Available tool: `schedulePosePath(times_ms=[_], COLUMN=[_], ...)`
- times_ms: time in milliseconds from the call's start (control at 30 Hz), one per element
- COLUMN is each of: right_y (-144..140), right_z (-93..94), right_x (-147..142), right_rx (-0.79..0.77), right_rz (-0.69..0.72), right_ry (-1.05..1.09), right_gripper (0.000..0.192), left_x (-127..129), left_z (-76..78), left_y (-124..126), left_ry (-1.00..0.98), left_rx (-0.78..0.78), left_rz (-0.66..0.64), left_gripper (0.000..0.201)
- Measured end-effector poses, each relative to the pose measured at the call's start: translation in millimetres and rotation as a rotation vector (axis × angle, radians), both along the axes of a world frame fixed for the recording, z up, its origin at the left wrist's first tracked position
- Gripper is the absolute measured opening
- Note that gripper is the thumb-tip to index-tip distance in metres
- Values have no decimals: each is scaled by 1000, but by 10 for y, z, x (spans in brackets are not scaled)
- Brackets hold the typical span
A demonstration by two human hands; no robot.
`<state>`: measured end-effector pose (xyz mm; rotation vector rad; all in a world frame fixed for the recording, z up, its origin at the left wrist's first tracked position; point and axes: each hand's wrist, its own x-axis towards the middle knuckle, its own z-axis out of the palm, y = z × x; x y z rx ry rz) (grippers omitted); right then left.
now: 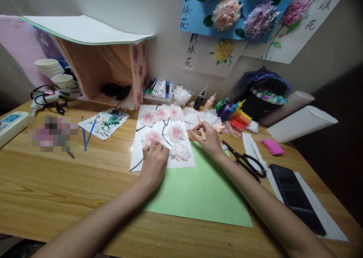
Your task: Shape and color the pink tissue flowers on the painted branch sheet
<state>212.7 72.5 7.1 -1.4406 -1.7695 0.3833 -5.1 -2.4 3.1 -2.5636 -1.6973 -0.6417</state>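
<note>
I see bare table (56,182) left of the sheet (159,137). My left hand (154,161) presses curled fingers on it; my right hand (207,137) pinches a stick (201,131) beside scissors (246,161).

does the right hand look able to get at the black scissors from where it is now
Probably yes. The right hand holds a wooden stick, but the black scissors lie open on the table just to its right with nothing over them; it may need to put the stick down first.
</note>
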Motion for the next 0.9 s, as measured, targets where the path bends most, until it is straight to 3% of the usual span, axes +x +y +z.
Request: schedulePosePath(times_ms=[167, 433, 667, 900], right_y=[152, 70, 275, 47], right_z=[-104, 60, -92, 144], right_x=[-235, -146, -289, -89], right_rx=[-26, 41, 22, 49], right_rz=[-28, -50, -43, -21], right_ry=[-18, -51, -73, 90], right_gripper=[12, 8, 13, 10], left_x=[-13, -14, -21, -37], left_z=[20, -10, 9, 28], left_y=[-3, -7, -11, -16], left_ry=[-1, -14, -17, -47], left_rx=[6, 10, 0, -22], left_rz=[0, -7, 2, -6], left_gripper=[21, 21, 20, 21])
